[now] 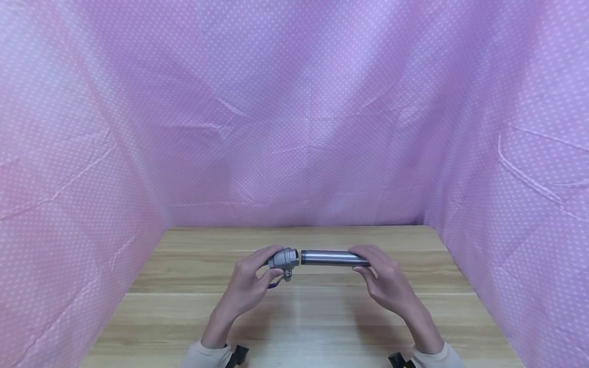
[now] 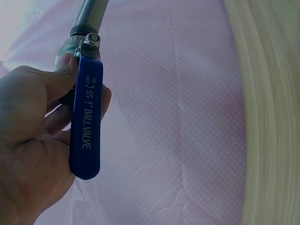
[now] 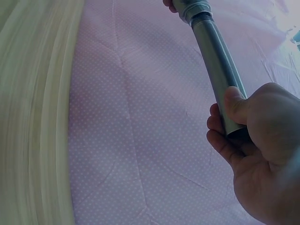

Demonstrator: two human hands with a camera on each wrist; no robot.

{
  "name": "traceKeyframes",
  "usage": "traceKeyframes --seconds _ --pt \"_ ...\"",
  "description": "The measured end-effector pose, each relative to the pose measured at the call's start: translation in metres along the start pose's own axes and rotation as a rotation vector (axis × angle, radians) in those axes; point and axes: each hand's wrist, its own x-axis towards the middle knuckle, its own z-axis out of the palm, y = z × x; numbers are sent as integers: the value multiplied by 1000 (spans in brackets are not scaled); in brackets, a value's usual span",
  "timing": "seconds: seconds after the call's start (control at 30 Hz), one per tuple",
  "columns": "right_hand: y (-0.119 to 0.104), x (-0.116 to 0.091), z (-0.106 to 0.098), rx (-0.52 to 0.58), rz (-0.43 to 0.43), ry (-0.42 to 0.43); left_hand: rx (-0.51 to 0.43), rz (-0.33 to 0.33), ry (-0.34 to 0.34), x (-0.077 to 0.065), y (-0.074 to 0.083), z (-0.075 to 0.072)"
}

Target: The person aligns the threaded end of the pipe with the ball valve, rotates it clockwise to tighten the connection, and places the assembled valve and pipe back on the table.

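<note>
My left hand (image 1: 250,280) grips a silver ball valve (image 1: 284,259) by its body, thumb on the near side. The valve's blue lever handle (image 2: 86,122), lettered "SS 1" BALL VALVE", runs back along the palm. A straight metal pipe (image 1: 329,257) is held level by my right hand (image 1: 385,278), thumb and fingers pinching its far-right end. Its threaded end (image 2: 84,29) faces the valve's opening, lined up with it. In the head view a thin gap seems to lie between them; the wrist views do not settle whether they touch. Both parts are held above the table.
Beneath the hands lies a wood-grain table (image 1: 184,286). Pink dotted cloth (image 1: 294,128) hangs behind it and along both sides. A dark strap piece (image 1: 237,355) shows at the left wrist, and another (image 1: 399,360) at the right.
</note>
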Motion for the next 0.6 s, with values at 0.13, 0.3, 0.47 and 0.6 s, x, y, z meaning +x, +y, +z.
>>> traceKeyframes --seconds 0.13,0.3,0.47,0.6 --pt "-3 2 -2 2 3 -9 8 -4 -5 0 3 -1" --pt "-5 2 -3 4 5 -15 5 2 -18 1 5 -3" --pt "-5 2 -3 -10 -5 -14 -4 22 -29 2 6 -4" --pt "-6 2 -3 -11 -7 -16 -6 33 -31 2 6 -3"
